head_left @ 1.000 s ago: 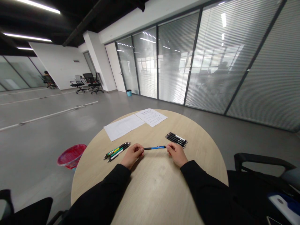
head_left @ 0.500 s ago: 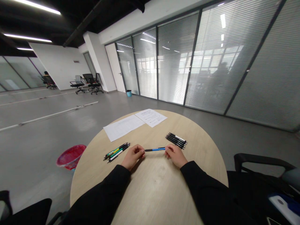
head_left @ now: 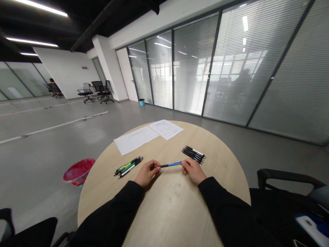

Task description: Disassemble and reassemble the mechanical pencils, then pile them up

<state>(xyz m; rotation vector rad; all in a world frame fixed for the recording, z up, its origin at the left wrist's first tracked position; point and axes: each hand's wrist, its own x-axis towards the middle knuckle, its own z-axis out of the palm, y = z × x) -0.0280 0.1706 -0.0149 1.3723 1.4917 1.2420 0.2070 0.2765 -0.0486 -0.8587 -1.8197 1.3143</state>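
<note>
A blue pen with a black tip (head_left: 171, 165) lies level just above the round wooden table (head_left: 205, 137), held between my two hands. My left hand (head_left: 147, 173) pinches its black tip end with closed fingers. My right hand (head_left: 194, 172) grips the other end, hiding that end from view. Left of my left hand lie several green, yellow and white pens (head_left: 128, 167). A bundle of several black pens (head_left: 193, 154) sits beyond my right hand. Two printed paper sheets (head_left: 136, 140) (head_left: 166, 129) lie side by side at the table's far edge.
A pink wastebasket (head_left: 78, 171) stands on the floor left of the table. A black chair armrest (head_left: 282, 175) and a blue-and-white object (head_left: 311, 226) are at the right. Office chairs (head_left: 87, 92) and a seated person (head_left: 52, 87) are far off at the back.
The blue pen has shifted slightly right and toward me, and my left hand has moved right with it. My right hand has barely moved.
</note>
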